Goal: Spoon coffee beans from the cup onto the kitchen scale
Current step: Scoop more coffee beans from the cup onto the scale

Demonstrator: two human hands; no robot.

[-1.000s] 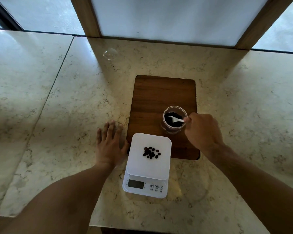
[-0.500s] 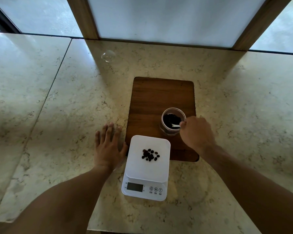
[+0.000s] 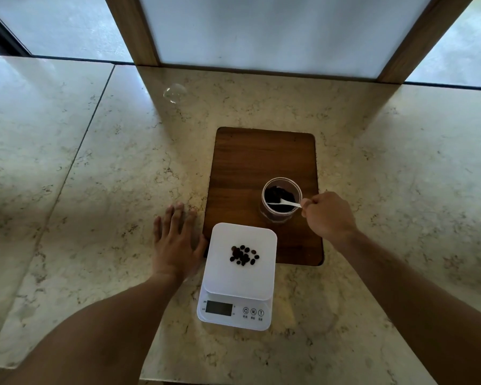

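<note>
right hand [image 3: 328,215] pinches white plastic spoon [image 3: 283,202] dipped into clear round cup [image 3: 281,200] of dark beans on wooden board [image 3: 245,162] | left hand [image 3: 175,243] flat, fingers spread, on veined marble desk [image 3: 95,176] | white rounded-square scale [image 3: 239,276] (small glossy bean pile [image 3: 243,254] on top)

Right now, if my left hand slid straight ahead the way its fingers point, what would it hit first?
Likely nothing: the left hand points along bare counter, passing left of the wooden board.

Glossy marble counter [image 3: 95,190], matt wooden board [image 3: 247,162], smooth white plastic scale [image 3: 242,279].
</note>
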